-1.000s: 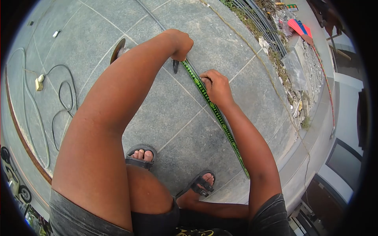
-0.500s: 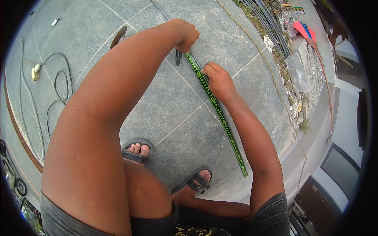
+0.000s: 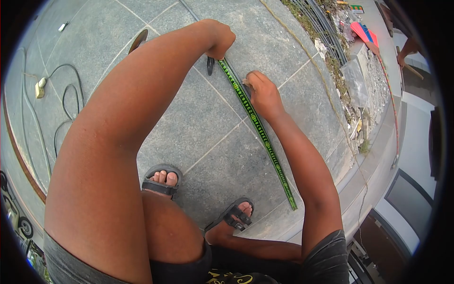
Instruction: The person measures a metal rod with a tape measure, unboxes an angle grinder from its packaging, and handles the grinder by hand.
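Observation:
A green tape measure [image 3: 259, 128] with dark numbers lies stretched diagonally over the grey floor tiles, along a thin grey bar [image 3: 188, 9]. At its upper end my left hand [image 3: 222, 41] is closed round something its fingers mostly hide; a dark strap-like piece [image 3: 210, 66] hangs beside it. My right hand [image 3: 266, 94] is pinched just right of the tape and bar, with a small light tip [image 3: 246, 82] showing between the fingers. What that object is cannot be made out. The tape's free end lies near my right forearm.
A round brown disc [image 3: 138, 40] shows partly behind my left arm. Cables [image 3: 71, 92] and a pale plug block [image 3: 39, 90] lie at left. Rods [image 3: 326, 33], rubble and a clear plastic bag [image 3: 353, 83] line the right side. Another person's arm [image 3: 410, 49] shows at upper right.
The view has shifted a little. My right fingertips have moved slightly away from the tape, and the tape's free end now shows clear of my right forearm. My left hand keeps its hold.

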`<state>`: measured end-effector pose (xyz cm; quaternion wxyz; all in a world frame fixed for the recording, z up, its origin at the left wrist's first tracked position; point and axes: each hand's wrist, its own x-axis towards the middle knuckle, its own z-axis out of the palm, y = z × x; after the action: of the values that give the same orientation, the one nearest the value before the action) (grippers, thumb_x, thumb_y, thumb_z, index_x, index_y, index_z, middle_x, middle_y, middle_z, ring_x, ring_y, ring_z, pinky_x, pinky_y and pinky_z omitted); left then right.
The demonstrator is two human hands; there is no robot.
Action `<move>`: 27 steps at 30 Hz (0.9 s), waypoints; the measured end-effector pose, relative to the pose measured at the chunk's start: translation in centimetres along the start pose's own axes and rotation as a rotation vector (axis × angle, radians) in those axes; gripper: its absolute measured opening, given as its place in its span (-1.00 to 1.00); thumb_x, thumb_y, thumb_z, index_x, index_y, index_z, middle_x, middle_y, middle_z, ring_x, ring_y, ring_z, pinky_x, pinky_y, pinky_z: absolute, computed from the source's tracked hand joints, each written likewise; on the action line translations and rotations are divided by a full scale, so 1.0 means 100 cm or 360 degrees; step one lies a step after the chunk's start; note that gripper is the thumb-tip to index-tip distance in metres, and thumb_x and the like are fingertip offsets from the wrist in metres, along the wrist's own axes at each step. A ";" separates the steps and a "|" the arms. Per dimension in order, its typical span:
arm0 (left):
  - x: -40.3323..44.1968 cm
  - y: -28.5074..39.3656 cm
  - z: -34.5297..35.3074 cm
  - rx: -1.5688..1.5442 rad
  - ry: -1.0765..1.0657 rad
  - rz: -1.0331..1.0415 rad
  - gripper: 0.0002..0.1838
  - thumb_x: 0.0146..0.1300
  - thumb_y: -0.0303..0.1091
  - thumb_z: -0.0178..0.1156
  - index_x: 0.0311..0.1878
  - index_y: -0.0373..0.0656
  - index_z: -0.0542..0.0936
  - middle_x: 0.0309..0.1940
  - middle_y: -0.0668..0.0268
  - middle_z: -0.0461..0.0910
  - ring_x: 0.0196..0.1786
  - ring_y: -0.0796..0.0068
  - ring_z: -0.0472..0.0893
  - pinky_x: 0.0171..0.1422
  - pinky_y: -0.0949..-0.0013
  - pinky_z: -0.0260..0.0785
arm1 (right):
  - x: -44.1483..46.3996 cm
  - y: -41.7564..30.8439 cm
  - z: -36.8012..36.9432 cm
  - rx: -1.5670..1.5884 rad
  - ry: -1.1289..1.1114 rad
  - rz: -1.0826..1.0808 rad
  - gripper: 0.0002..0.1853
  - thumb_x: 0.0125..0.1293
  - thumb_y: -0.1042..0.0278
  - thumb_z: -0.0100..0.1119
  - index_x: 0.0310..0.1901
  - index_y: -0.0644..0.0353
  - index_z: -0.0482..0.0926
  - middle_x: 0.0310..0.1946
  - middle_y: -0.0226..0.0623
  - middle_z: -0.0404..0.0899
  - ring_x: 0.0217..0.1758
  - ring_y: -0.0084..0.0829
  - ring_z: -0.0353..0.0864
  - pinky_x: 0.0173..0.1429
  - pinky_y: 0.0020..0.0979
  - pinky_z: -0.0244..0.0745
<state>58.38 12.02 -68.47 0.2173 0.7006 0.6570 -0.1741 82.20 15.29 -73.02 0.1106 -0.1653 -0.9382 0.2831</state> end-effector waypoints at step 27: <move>0.001 0.000 0.002 0.0012 -0.0028 -0.0066 -0.74 0.19 -0.14 0.36 -0.17 -0.10 0.75 -0.19 0.19 0.75 -0.05 0.13 0.72 0.05 0.13 0.56 | -0.002 0.004 0.010 -0.0066 0.0108 0.0061 -0.77 0.03 0.76 0.07 -0.26 0.27 0.44 -0.24 -0.07 0.50 -0.12 0.05 0.55 -0.07 -0.06 0.49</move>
<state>58.43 12.02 -68.71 0.2167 0.6861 0.6688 -0.1872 82.20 15.01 -74.10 0.1335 -0.1950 -0.9363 0.2598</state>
